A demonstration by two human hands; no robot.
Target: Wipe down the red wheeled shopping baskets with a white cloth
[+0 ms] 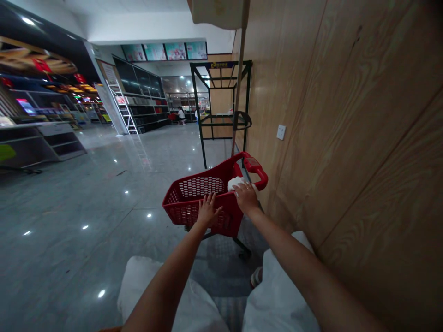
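We record a red basket trolley at twelve o'clock from the person, on the grey tiled floor just beside the wood-panelled wall at three o'clock. The left hand lies released, fingers spread flat against the trolley's near rim. The right hand rests on a white bundle in the trolley's one o'clock corner; we cannot tell whether it grips. A black metal rack stands beyond at twelve o'clock.
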